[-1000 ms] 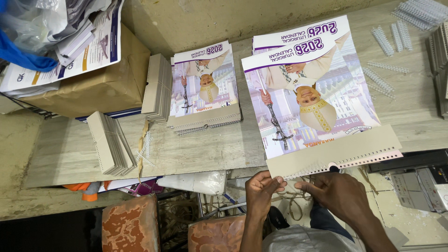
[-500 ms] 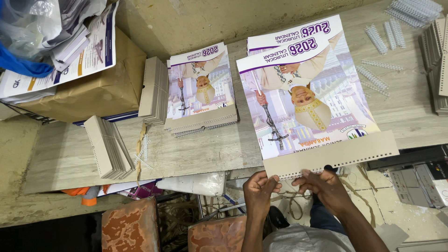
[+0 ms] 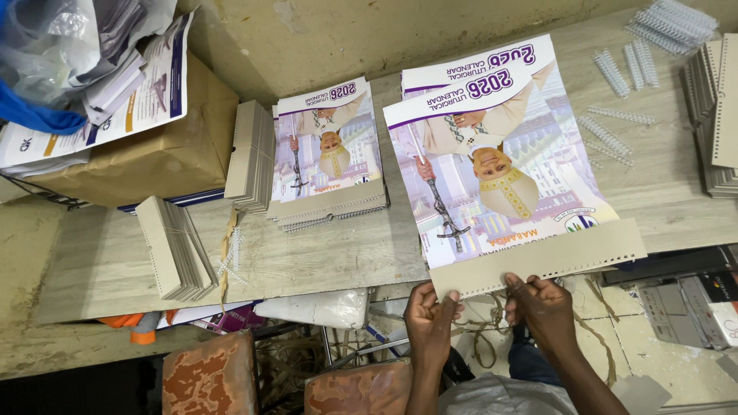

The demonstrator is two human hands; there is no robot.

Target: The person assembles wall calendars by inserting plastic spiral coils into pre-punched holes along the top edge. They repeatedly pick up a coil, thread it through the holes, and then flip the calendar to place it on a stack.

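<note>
Both hands' fingers pinch the calendar [image 3: 500, 177] edge: left hand [image 3: 432, 315], right hand [image 3: 544, 303], fingertips hidden

Since a second ago the large calendar [image 3: 503, 165] has slid a little leftward along the workbench [image 3: 323, 261], toward the smaller calendar stack [image 3: 327, 154]. The left hand [image 3: 430, 323] now pinches the punched grey backing edge from below, and the right hand [image 3: 547, 307] has closed in beside it at that edge.
</note>
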